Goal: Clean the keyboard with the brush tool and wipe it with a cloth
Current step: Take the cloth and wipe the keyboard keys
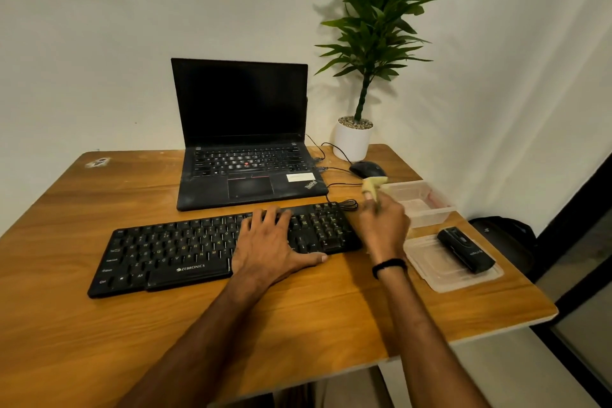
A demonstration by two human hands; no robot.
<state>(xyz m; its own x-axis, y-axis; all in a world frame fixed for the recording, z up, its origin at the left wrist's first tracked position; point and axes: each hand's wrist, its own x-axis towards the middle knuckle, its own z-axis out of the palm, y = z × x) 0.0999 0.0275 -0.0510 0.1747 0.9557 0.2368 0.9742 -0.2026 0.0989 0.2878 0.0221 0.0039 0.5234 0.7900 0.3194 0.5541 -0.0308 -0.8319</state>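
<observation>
Just left of your right grip (pixel 384 225), the keyboard (pixel 185 252) lies flat on the bench (pixel 99 341), long axis running left-right, slightly skewed, keys up. Your left hand (pixel 268 245) sits spread and flat on its right-centre keys, holding nothing, likely pinning it so it won't slide. Right grip is closed on a pale, blurred item (pixel 374 187), probably the cloth or brush tool, can't tell which, raised off the keyboard's right end. Beyond that grip: clear tub (pixel 427 205); to its right, black device (pixel 465 250) on a lid (pixel 443 278).
</observation>
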